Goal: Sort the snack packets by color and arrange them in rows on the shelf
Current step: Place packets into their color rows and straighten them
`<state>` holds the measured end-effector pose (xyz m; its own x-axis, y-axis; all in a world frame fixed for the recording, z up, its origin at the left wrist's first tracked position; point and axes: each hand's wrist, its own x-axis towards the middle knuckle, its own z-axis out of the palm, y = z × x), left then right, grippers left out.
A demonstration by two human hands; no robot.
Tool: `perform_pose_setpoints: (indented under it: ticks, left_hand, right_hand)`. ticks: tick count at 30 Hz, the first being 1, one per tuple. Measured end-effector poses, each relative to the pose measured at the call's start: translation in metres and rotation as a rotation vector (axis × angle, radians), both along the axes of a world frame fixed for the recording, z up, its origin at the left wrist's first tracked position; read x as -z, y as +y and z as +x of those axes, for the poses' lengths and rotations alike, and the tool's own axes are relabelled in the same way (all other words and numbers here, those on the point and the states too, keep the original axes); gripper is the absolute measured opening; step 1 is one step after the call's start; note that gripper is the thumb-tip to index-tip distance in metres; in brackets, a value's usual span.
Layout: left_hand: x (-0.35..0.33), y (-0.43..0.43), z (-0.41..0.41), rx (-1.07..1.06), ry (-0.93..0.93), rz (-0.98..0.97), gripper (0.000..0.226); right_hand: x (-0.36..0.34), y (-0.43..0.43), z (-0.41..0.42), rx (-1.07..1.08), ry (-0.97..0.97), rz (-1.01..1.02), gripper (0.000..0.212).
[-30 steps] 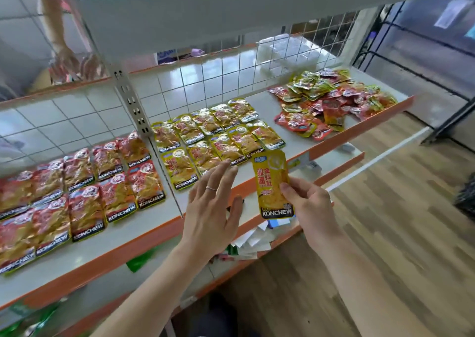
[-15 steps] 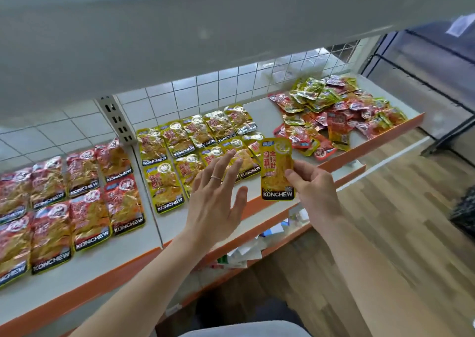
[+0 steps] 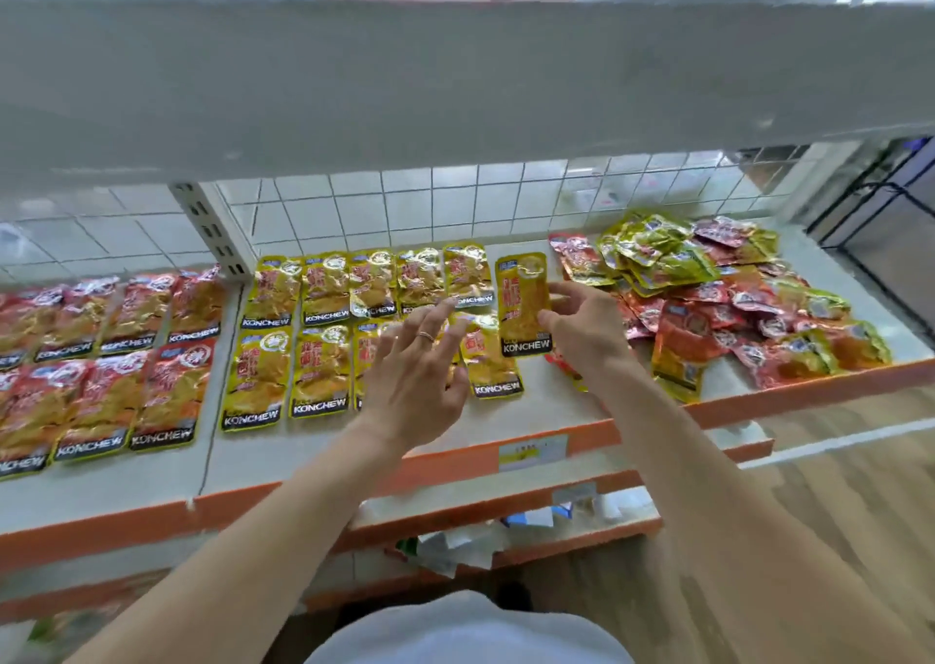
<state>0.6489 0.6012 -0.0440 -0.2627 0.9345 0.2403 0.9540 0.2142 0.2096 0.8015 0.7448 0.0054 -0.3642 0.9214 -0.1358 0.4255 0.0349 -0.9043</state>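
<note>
My right hand [image 3: 582,329] pinches a yellow snack packet [image 3: 522,304] by its right edge and holds it upright at the right end of the back yellow row. Yellow packets [image 3: 324,329] lie in two rows on the white shelf [image 3: 546,405]. My left hand [image 3: 420,380] hovers over the front yellow row with straight, spread fingers and hides part of it. Red packets [image 3: 106,354] lie in two rows at the left. An unsorted heap of red, yellow and green packets [image 3: 708,294] covers the shelf's right end.
The upper shelf board [image 3: 455,86] hangs low over the work area. A white wire grid [image 3: 430,208] backs the shelf. The orange front lip [image 3: 354,481] carries a price tag. A lower shelf [image 3: 506,527] holds loose papers. Wooden floor lies at the right.
My right hand has carried the yellow packet up from in front of the shelf to the end of the back yellow row. My left hand has moved forward over the front row. The view dipped under the upper shelf.
</note>
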Motion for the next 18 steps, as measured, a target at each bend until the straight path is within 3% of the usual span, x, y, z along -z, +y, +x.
perform_pose_setpoints:
  ticks: [4,8,12,18]
  left_hand:
    - [-0.004,0.018,0.01,-0.138,-0.016,-0.012,0.06]
    - [-0.008,0.032,0.017,-0.206,0.002,-0.058,0.064]
    - [-0.008,0.045,0.025,-0.244,-0.003,-0.13,0.063]
    - [-0.004,0.065,0.025,-0.249,0.02,-0.3,0.06]
  right_hand:
    - [0.008,0.04,-0.022,-0.118,-0.177,0.108,0.042]
    - [0.017,0.066,-0.034,-0.162,-0.215,0.138,0.044]
    - [0.024,0.076,-0.031,-0.231,-0.324,0.359,0.038]
    - [0.04,0.075,-0.014,-0.573,-0.436,0.598,0.042]
